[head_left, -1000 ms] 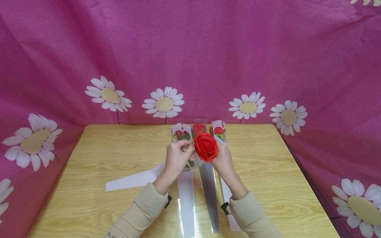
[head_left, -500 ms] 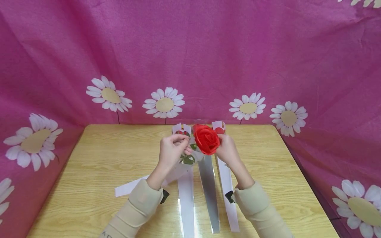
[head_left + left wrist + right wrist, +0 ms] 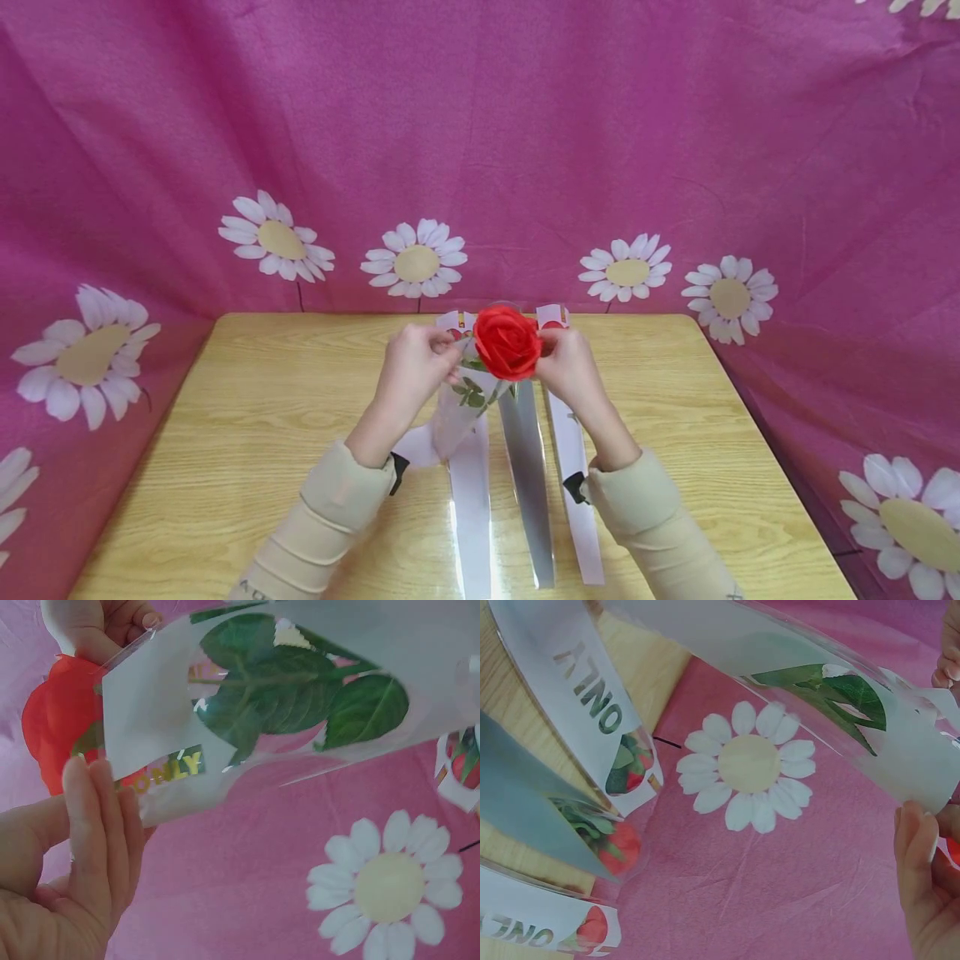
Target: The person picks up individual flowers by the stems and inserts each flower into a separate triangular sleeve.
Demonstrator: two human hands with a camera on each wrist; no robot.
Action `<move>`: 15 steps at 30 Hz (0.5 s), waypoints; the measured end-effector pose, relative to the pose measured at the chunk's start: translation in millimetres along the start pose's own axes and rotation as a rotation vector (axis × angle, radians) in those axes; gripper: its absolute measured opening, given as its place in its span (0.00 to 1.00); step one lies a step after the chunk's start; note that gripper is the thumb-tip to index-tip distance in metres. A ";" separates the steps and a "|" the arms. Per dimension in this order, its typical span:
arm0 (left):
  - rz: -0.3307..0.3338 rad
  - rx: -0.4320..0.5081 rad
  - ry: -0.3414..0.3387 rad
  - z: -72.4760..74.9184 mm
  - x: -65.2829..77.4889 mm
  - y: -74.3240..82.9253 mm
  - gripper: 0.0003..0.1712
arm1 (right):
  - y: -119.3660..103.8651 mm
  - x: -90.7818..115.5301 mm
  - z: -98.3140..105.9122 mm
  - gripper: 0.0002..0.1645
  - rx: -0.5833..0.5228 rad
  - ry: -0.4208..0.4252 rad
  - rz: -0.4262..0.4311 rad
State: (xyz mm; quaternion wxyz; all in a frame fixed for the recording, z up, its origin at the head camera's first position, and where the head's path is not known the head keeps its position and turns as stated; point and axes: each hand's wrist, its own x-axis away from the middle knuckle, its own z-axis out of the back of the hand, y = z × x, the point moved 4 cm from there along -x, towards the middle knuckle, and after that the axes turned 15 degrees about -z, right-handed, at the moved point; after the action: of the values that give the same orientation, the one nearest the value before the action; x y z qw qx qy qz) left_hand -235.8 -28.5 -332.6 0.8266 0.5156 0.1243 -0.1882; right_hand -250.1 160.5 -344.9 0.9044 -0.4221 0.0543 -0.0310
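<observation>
A red artificial rose (image 3: 507, 342) is held up over the table, its bloom at the mouth of a clear and white flower sleeve (image 3: 146, 720) with gold "ONLY" lettering. Green leaves (image 3: 292, 690) show through the sleeve's window. My left hand (image 3: 414, 371) pinches the sleeve's rim on the left, fingers beside the bloom. On the opposite side my right hand (image 3: 573, 367) pinches the rim close to the bloom; in the right wrist view its fingers (image 3: 919, 855) lie along the sleeve's edge. The bloom hides part of the rim in the head view.
Several wrapped roses lie side by side on the wooden table (image 3: 285, 383): one in a white sleeve (image 3: 471, 517), one in a grey sleeve (image 3: 528, 483), another white sleeve (image 3: 577, 492) at the right. A pink daisy-print cloth (image 3: 480, 150) hangs around the table.
The rose has shifted left and away from me. My left hand moved left and the right hand drew back slightly after moving right. The sleeve's lower end swung rightward, towards upright.
</observation>
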 end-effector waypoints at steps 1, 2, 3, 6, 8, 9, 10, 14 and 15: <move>0.007 -0.028 -0.009 1.2 -0.2 1.6 0.08 | -1.0 0.2 0.0 0.03 -0.004 -0.005 -0.001; 0.007 -0.064 -0.015 2.6 -0.6 3.2 0.07 | -1.4 0.1 -0.2 0.04 -0.005 -0.011 -0.004; -0.004 -0.107 -0.021 3.8 -1.2 4.9 0.06 | -2.2 -0.1 -0.3 0.04 -0.002 -0.016 -0.006; -0.009 -0.212 -0.053 7.0 -2.9 9.1 0.05 | -4.8 -0.3 -0.3 0.05 0.007 -0.032 -0.006; -0.015 -0.278 -0.081 9.0 -4.3 11.4 0.05 | -6.7 -0.2 -0.2 0.06 0.014 -0.039 -0.013; -0.014 -0.302 -0.097 9.7 -4.8 12.3 0.06 | -7.8 0.1 -0.3 0.06 0.014 -0.044 -0.015; -0.004 -0.318 -0.113 10.5 -5.1 12.9 0.05 | -8.9 0.4 -0.5 0.06 0.014 -0.049 -0.015; -0.009 -0.378 -0.163 12.9 -6.7 14.3 0.05 | -12.1 0.8 -2.4 0.05 0.031 -0.040 0.009; -0.005 -0.381 -0.173 13.3 -7.2 13.7 0.05 | -13.0 1.0 -2.9 0.05 0.040 -0.032 0.021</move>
State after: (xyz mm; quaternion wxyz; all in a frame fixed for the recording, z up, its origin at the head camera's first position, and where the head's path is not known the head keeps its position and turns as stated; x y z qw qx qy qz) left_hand -236.1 -33.7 -312.9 0.9163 0.3314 0.0877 -0.2070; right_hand -249.6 149.8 -336.8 0.9138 -0.4036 0.0435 -0.0157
